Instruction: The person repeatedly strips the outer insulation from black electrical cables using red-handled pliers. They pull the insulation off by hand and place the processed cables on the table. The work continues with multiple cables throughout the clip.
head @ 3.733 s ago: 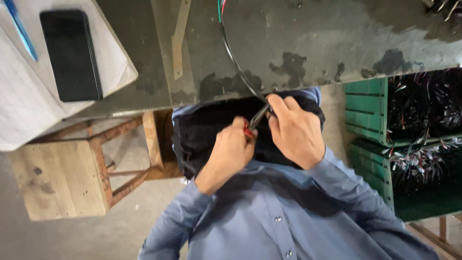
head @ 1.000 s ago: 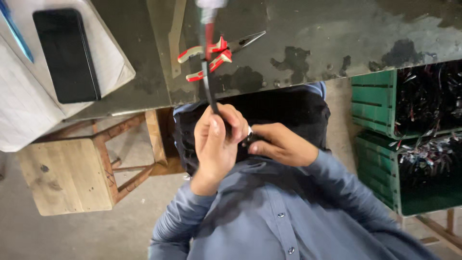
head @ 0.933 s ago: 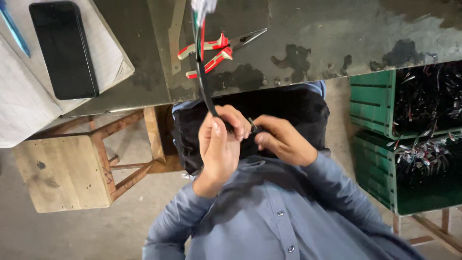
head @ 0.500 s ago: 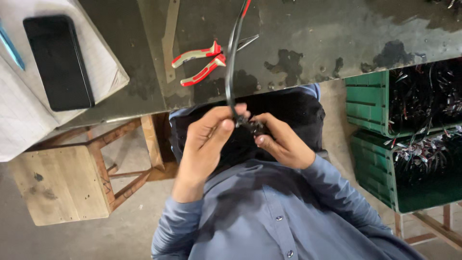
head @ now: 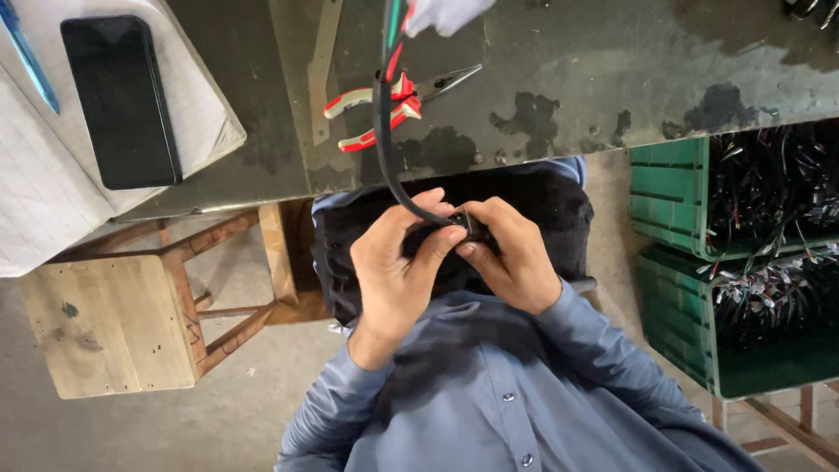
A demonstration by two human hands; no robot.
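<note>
My left hand point(head: 398, 262) and my right hand point(head: 511, 253) meet over my lap, just below the table edge. Both pinch the end of a thick black cable point(head: 382, 131), where a small black connector point(head: 473, 229) sits between my fingertips. The cable rises across the dark table point(head: 612, 70) to the top of the view, where red and green inner wires show. Pliers with red and white handles point(head: 384, 105) lie on the table behind the cable, held by neither hand.
A black phone point(head: 122, 100) lies on white paper point(head: 44, 201) at the left, with a blue pen point(head: 31, 57) beside it. A wooden stool point(head: 105, 323) stands at lower left. Two green crates point(head: 673, 188) point(head: 682, 315) of black cables stand at right. A metal strip point(head: 323, 70) lies on the table.
The pliers, in my hands 3.7 s ago, now lie on the table. In the last second my hands closed together on the cable's end and the cable swung slightly right.
</note>
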